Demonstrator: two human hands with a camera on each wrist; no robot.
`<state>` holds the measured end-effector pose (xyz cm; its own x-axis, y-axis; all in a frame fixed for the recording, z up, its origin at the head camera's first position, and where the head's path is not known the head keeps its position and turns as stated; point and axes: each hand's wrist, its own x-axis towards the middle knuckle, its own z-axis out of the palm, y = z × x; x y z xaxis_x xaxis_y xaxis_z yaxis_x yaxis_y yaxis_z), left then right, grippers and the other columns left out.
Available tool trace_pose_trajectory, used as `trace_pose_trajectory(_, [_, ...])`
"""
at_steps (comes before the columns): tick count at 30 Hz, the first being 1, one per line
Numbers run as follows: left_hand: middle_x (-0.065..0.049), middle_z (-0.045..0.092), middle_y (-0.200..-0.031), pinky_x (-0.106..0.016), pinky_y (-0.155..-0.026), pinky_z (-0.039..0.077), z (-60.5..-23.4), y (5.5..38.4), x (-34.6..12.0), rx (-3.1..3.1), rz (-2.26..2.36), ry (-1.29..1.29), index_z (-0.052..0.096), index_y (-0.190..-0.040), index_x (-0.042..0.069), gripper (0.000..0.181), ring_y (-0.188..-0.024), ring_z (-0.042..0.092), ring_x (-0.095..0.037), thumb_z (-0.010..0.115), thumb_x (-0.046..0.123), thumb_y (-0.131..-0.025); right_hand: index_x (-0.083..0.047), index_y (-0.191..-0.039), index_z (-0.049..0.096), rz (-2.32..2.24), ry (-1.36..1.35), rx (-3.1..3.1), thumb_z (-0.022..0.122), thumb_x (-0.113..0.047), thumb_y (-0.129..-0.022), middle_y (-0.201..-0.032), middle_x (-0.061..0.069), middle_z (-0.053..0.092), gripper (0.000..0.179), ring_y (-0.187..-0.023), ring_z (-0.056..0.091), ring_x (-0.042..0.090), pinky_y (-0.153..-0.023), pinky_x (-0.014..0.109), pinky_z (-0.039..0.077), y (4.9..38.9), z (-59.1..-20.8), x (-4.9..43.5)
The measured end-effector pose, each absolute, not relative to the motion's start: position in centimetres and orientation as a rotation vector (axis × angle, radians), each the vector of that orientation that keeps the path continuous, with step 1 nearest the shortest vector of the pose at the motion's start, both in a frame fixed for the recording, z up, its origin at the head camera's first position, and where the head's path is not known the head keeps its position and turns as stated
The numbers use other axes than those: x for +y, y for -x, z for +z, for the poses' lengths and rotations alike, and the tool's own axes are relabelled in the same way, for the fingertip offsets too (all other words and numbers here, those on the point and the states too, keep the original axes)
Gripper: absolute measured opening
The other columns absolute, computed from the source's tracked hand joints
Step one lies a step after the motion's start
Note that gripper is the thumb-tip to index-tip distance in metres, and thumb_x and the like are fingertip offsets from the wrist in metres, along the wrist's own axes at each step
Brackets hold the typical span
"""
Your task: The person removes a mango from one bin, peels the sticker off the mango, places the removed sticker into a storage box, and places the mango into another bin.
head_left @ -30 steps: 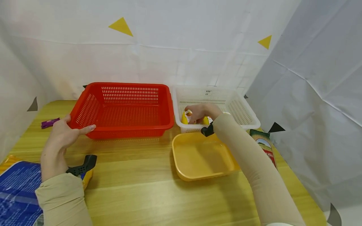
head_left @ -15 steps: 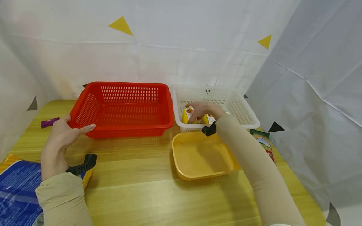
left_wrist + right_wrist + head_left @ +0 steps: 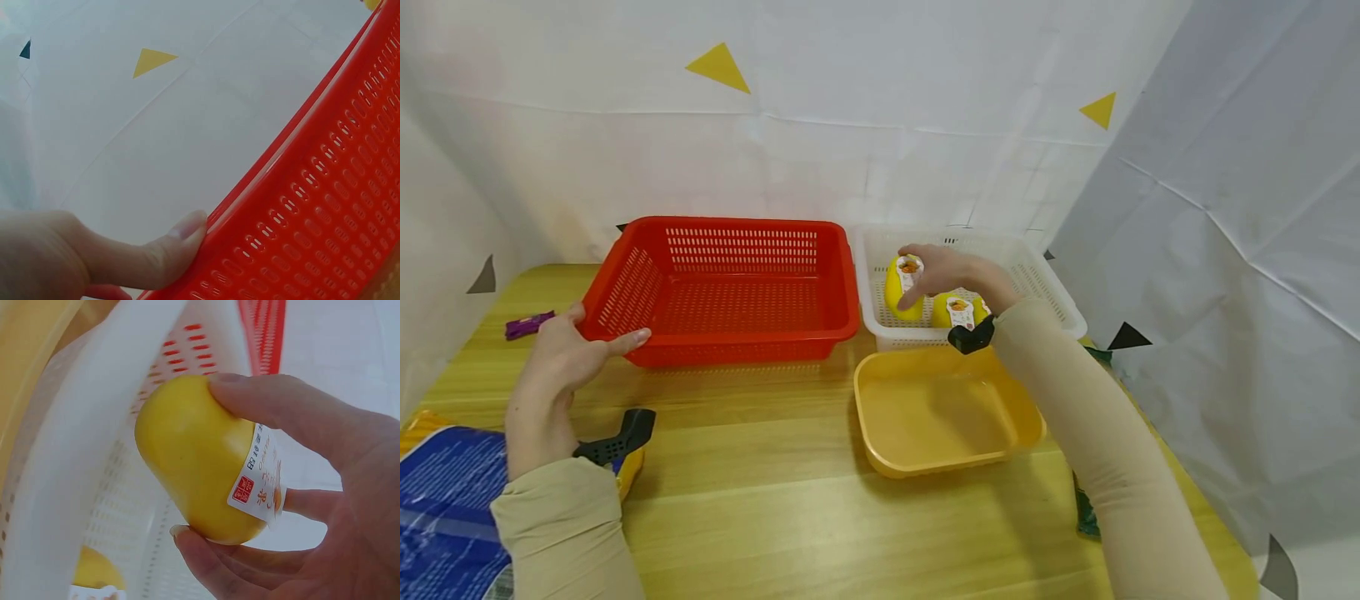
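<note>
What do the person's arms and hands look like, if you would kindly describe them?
The left hand and right hand are ungloved. The left sleeve and right sleeve are plain beige, the left creased. A perforated black fitting sits at the left wrist, another black fitting at the right.

Soft light throughout, though wrist views seem hazy.

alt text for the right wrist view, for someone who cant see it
A right hand grips a labelled yellow fruit in or just above a white slotted basket; another yellow fruit shows at lower left. A red basket shows behind.
</note>
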<state>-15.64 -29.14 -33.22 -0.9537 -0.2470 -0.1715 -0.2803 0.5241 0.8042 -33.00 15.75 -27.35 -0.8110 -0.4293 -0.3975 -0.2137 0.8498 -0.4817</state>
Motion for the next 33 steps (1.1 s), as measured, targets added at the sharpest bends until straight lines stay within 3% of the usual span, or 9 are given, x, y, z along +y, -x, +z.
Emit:
trace_pose_trajectory(6, [-0.037,0.036,-0.148,-0.046,-0.078,0.04,-33.2,15.7,-29.2,2.718,1.434,0.466,0.02,-0.154,-0.008,0.097,-0.126,0.037,-0.052,0.061,0.055,-0.093,-0.024,-0.16,0.02,-0.57,0.479,2.586,0.083,-0.038,-0.08,-0.162,0.007,0.028,0.103,-0.114,0.061,0.029,-0.109,0.053,0.042,32.0,-25.7,15.6])
trace_pose_trajectory(14, [-0.036,0.037,-0.147,-0.045,-0.078,0.04,-33.3,15.7,-29.2,2.727,1.429,0.463,0.022,-0.154,-0.008,0.097,-0.125,0.038,-0.051,0.061,0.056,-0.093,-0.027,-0.16,0.021,-0.546,0.525,2.655,0.083,-0.045,-0.078,-0.164,0.002,0.027,0.104,-0.145,0.031,0.028,-0.117,0.057,0.031,30.0,-23.4,14.6])
trace_pose_trajectory(30, [-0.035,0.036,-0.149,-0.048,-0.08,0.041,-33.2,15.7,-29.1,2.692,1.428,0.48,0.02,-0.155,-0.006,0.102,-0.128,0.036,-0.052,0.062,0.061,-0.09,-0.028,-0.16,0.017,-0.5,0.738,2.641,0.08,-0.046,-0.081,-0.163,-0.002,0.03,0.103,-0.139,0.039,0.024,-0.115,0.052,0.036,25.0,-22.4,12.3])
trace_pose_trajectory(33, [-0.035,0.036,-0.149,-0.047,-0.08,0.041,-33.2,15.7,-29.1,2.689,1.433,0.48,0.02,-0.155,-0.006,0.102,-0.128,0.037,-0.052,0.062,0.061,-0.09,-0.028,-0.16,0.017,-0.504,0.775,2.633,0.081,-0.045,-0.08,-0.156,-0.001,0.039,0.103,-0.129,0.046,0.022,-0.11,0.047,0.041,24.1,-22.6,11.8])
